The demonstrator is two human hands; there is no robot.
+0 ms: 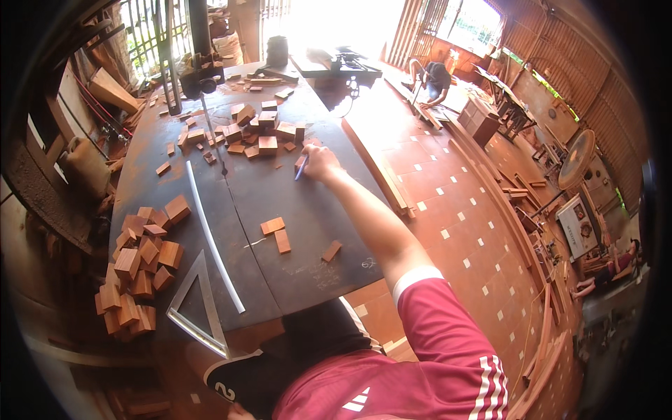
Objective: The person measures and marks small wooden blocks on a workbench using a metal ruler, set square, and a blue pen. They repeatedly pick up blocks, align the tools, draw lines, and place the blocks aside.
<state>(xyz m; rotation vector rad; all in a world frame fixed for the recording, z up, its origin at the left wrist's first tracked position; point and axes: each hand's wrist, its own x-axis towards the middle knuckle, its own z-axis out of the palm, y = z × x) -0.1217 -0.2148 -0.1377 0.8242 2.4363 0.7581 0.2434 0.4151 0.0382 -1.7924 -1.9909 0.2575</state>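
Note:
My right hand reaches out over the dark saw table, its fingers closed round a blue pen. Beside the pen and partly under these fingers is a small reddish wood piece; whether the hand grips it too, I cannot tell. Just beyond lies a loose heap of cut wood blocks. Nearer to me are a few flat wood pieces and a single small one. Only a bit of my left hand shows at the lower edge, by my shorts; its fingers are mostly hidden.
A thin band-saw blade rises through the table slot. A white strip and a metal triangle frame lie left, beside piled blocks. Long boards run along the table's right side. Another person bends over wood farther off.

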